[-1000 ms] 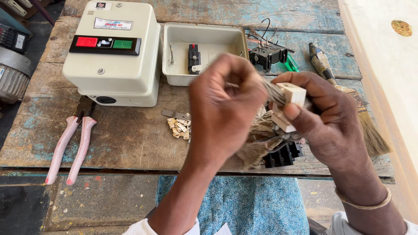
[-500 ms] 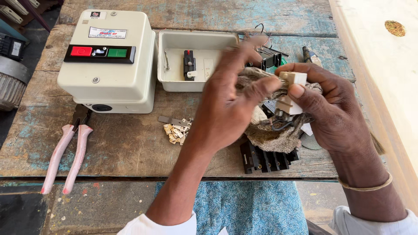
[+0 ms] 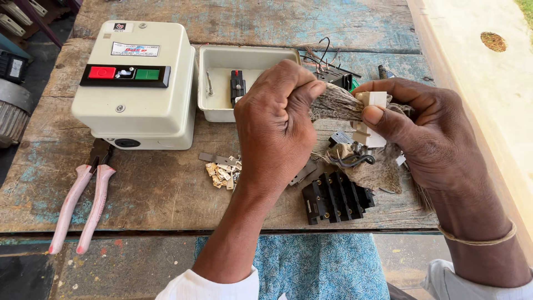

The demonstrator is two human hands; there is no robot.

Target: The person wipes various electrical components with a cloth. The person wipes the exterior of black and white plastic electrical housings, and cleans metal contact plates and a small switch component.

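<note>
Hands meet above the middle of the wooden counter (image 3: 166,194). Left hand (image 3: 275,119) has its fingers clenched around one end of a frayed grey rag (image 3: 336,103), fist knuckles up. Right hand (image 3: 427,130) pinches a small cream plastic part (image 3: 371,100) between thumb and forefinger, fingers closed on it, the part pressed against the rag's other end. Rag stretches between both hands, held off the counter; more of the same cloth hangs and lies bunched below the right hand, beside a curled black wire (image 3: 350,161).

On the counter just under the hands: black ribbed terminal block (image 3: 336,197) near the front edge, small pile of brass contact pieces (image 3: 222,172) left of the left wrist. Behind the left hand sits an open cream tray-like base (image 3: 222,83) with a black component inside. Left of that, touching or just beside it, a cream switch box (image 3: 136,83) with a red and a green button on a black strip. Pink-handled pliers (image 3: 83,203) lie at the front left, jaws pointing toward the box. Black part with wires (image 3: 333,72) sits behind the rag. Thin band on right wrist.
</note>
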